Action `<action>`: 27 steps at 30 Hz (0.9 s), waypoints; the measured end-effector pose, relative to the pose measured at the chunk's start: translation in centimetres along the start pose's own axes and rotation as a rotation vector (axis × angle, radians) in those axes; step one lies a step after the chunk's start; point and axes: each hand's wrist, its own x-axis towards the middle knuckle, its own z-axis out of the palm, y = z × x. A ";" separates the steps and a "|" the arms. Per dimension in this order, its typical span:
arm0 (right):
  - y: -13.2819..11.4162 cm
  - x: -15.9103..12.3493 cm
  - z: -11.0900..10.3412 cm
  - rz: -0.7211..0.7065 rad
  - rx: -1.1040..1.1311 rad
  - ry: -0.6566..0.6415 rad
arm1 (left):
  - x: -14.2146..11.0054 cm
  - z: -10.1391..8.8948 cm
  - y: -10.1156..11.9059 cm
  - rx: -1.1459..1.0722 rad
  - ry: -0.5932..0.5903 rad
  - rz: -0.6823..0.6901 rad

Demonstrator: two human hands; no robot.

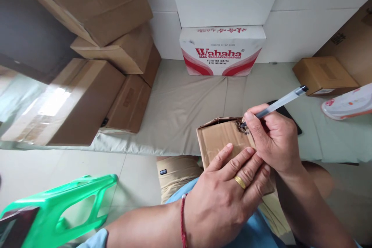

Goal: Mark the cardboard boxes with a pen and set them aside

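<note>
A small brown cardboard box (216,141) rests at my lap, its near part hidden under my hands. My left hand (229,190) lies flat on its top face, fingers stretched out, with a gold ring on one finger. In my right hand (274,135) is a pen (280,102) with a clear barrel and a dark end cap, pinched between thumb and fingers. The pen tip touches a patch of dark scribble (241,127) near the box's far right corner. The fingertips of my left hand lie close to my right hand.
Brown cartons (81,100) are stacked at the left on a cloth-covered surface (186,104). A white Wahaha water carton (222,52) stands at the back. To the right are a small brown box (327,73), a white container (348,100) and a dark flat object (287,114). A green stool (66,201) stands lower left.
</note>
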 end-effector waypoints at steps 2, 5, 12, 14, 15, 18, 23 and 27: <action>0.0 0.0 0.1 -0.005 0.010 -0.002 | 0.0 0.0 0.0 0.000 -0.001 0.001; 0.1 0.0 0.3 0.004 0.015 -0.001 | -0.1 0.0 0.0 0.003 0.001 0.002; 0.1 -0.3 0.6 0.052 0.024 0.050 | -0.1 0.1 -0.1 0.010 -0.014 0.004; 0.1 -0.3 0.7 0.057 0.023 0.048 | -0.2 0.1 -0.1 0.016 -0.009 0.005; 0.0 -0.3 0.7 0.059 0.021 0.044 | -0.2 0.2 -0.1 0.019 -0.007 0.004; 0.0 -0.3 0.6 0.052 0.018 0.042 | -0.4 0.3 -0.1 0.019 -0.007 0.006; -0.2 -0.4 0.2 0.032 -0.005 0.015 | -0.4 0.3 -0.1 -0.003 -0.003 0.003; -0.3 -0.6 0.1 0.021 -0.063 0.068 | -0.3 0.3 -0.1 -0.016 0.002 -0.001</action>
